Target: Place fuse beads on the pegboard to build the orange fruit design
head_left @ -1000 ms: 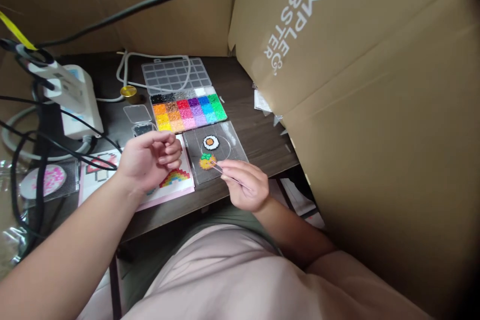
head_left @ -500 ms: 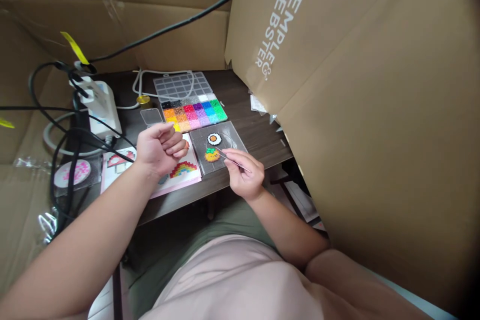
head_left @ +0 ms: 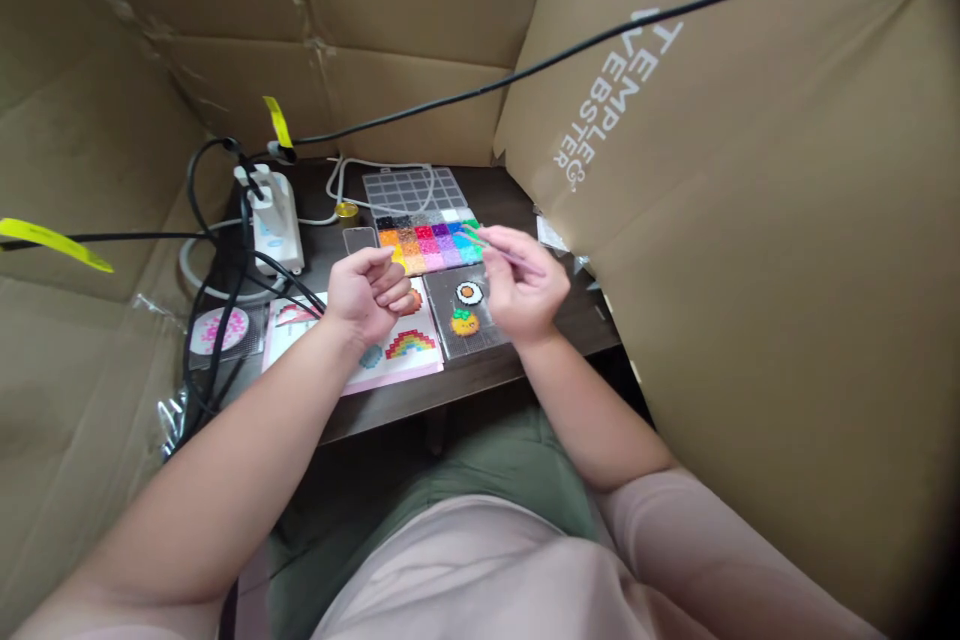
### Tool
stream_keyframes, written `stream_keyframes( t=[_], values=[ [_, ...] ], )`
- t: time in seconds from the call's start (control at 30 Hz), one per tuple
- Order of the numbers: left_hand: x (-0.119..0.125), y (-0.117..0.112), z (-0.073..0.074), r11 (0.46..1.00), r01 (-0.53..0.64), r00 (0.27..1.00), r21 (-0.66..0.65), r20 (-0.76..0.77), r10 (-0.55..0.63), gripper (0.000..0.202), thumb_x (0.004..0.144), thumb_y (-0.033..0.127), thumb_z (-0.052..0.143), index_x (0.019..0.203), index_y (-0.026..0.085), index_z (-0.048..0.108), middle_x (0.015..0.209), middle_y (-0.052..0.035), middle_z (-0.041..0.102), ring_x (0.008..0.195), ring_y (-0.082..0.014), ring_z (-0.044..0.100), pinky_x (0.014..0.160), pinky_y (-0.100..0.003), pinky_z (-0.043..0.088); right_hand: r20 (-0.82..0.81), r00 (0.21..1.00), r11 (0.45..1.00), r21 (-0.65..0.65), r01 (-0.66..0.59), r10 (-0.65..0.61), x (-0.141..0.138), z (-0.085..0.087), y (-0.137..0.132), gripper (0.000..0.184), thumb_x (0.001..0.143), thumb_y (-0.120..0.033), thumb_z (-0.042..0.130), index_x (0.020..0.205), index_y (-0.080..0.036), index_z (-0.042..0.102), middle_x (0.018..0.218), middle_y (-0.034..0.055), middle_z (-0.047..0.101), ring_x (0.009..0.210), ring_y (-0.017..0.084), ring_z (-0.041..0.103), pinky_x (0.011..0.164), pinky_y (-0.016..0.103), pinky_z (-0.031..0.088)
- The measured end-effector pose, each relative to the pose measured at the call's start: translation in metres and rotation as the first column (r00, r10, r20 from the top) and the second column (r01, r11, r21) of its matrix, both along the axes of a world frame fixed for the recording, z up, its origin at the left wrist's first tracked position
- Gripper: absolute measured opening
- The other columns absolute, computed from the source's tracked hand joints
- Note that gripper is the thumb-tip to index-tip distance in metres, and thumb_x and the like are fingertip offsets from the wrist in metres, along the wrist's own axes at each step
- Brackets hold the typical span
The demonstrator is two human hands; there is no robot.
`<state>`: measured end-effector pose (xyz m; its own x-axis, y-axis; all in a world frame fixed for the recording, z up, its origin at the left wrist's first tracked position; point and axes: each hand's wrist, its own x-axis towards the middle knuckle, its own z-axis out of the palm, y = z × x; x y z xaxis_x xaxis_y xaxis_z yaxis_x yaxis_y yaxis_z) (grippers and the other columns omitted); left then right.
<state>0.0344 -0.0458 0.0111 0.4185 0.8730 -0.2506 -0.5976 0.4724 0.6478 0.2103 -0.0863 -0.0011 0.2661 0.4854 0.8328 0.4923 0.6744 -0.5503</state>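
Note:
My right hand [head_left: 529, 290] pinches a pair of thin tweezers [head_left: 491, 244], their tips over the green and blue cells of the bead box [head_left: 427, 247]. Whether a bead sits between the tips is too small to tell. Below that hand lies a clear pegboard [head_left: 444, 345], partly covered by it. On the board are a fried-egg bead design [head_left: 469, 293] and an orange fruit design [head_left: 465, 323] with a green top. My left hand [head_left: 367, 300] is curled into a loose fist above the printed pattern sheet [head_left: 409, 372]; nothing shows in its fingers.
A white power adapter [head_left: 275, 220] with tangled black cables [head_left: 246, 250] stands at the left. Near it lie a pink-and-white round piece [head_left: 219, 330], a small clear lid [head_left: 360, 240] and a yellow-topped container [head_left: 346, 211]. Cardboard walls [head_left: 750, 220] surround the desk.
My right hand has lifted the tweezers away from the pegboard and up to the bead box. The left hand keeps its curl. The whole view has shifted, moving the scene rightward.

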Motion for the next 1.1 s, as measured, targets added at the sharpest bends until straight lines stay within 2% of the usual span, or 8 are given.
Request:
stream_keyframes(
  t=[0.13,0.23,0.37,0.53,0.63,0.87,1.0,1.1],
  values=[
    [-0.001,0.001,-0.006,0.999,0.019,0.999,-0.033,0.043,-0.017,0.045,0.074,0.018,0.055,0.051,0.019,0.015,0.041,0.0059,0.015,0.034,-0.0069,0.015,0.037,-0.022,0.017,-0.057,0.998,0.997,-0.057,-0.042,0.039,0.003,0.031,0.044,0.016,0.089,-0.029,0.061,0.097,-0.018,0.070,0.096,0.0073,0.075,0.089,0.021,0.074,0.080,0.037,0.063],
    [0.000,0.000,-0.008,0.994,0.071,0.994,-0.079,0.092,-0.064,0.049,0.070,0.020,0.061,0.051,0.019,0.016,0.041,0.0068,0.016,0.034,-0.0054,0.017,0.038,-0.021,0.016,-0.072,0.997,0.992,-0.127,-0.019,0.010,0.004,0.043,0.075,0.016,0.089,-0.032,0.061,0.094,-0.019,0.069,0.093,0.0076,0.075,0.087,0.022,0.074,0.078,0.037,0.063],
    [0.004,-0.005,-0.010,0.990,0.125,0.989,-0.067,0.092,-0.118,0.051,0.065,0.022,0.066,0.046,0.019,0.019,0.039,0.0066,0.018,0.034,-0.0050,0.018,0.038,-0.021,0.014,-0.087,0.996,0.969,-0.243,-0.032,0.011,-0.001,0.032,0.096,0.017,0.088,-0.031,0.061,0.091,-0.017,0.070,0.090,0.0102,0.076,0.085,0.023,0.074,0.073,0.036,0.063],
    [0.006,-0.006,-0.013,0.982,0.176,0.976,-0.069,0.141,-0.165,0.053,0.066,0.024,0.068,0.046,0.018,0.019,0.039,0.0071,0.016,0.034,-0.0044,0.016,0.039,-0.021,0.013,-0.104,0.993,0.942,-0.322,-0.091,0.060,0.000,0.001,0.095,0.016,0.086,-0.027,0.063,0.091,-0.015,0.073,0.092,0.0111,0.077,0.083,0.022,0.074,0.076,0.036,0.062],
    [0.005,-0.004,-0.014,0.976,0.202,0.965,-0.080,0.188,-0.184,0.054,0.068,0.022,0.067,0.047,0.018,0.018,0.039,0.0071,0.015,0.034,-0.0045,0.015,0.040,-0.021,0.014,-0.051,0.987,0.911,-0.381,-0.159,0.151,0.006,-0.006,0.097,0.014,0.083,-0.026,0.067,0.090,-0.017,0.075,0.094,0.0092,0.077,0.086,0.022,0.074,0.081,0.036,0.061],
    [0.003,-0.004,-0.017,0.965,0.253,0.951,-0.061,0.200,-0.237,0.054,0.068,0.023,0.067,0.046,0.017,0.018,0.040,0.0072,0.014,0.035,-0.0040,0.015,0.041,-0.021,0.013,-0.062,0.972,0.825,-0.519,-0.224,0.225,0.028,0.014,0.104,0.010,0.080,-0.025,0.071,0.085,-0.019,0.076,0.087,0.0069,0.078,0.079,0.020,0.073,0.073,0.033,0.061],
    [0.003,-0.004,-0.018,0.961,0.272,0.946,-0.056,0.196,-0.256,0.055,0.068,0.023,0.067,0.046,0.017,0.018,0.040,0.0073,0.014,0.036,-0.0039,0.015,0.041,-0.021,0.013,-0.136,0.970,0.850,-0.470,-0.240,0.199,0.052,0.025,0.107,0.009,0.078,-0.025,0.073,0.083,-0.019,0.076,0.085,0.0071,0.077,0.054,0.012,0.062,0.051,0.028,0.054],
    [0.002,-0.004,-0.017,0.960,0.272,0.950,-0.066,0.176,-0.257,0.055,0.068,0.025,0.068,0.045,0.017,0.018,0.040,0.0072,0.014,0.036,-0.0039,0.016,0.041,-0.021,0.013,-0.218,0.961,0.866,-0.432,-0.252,0.171,0.065,0.024,0.112,0.008,0.076,-0.025,0.075,0.081,-0.019,0.075,0.083,0.0069,0.077,0.047,0.009,0.053,0.044,0.025,0.047]
  ],
)
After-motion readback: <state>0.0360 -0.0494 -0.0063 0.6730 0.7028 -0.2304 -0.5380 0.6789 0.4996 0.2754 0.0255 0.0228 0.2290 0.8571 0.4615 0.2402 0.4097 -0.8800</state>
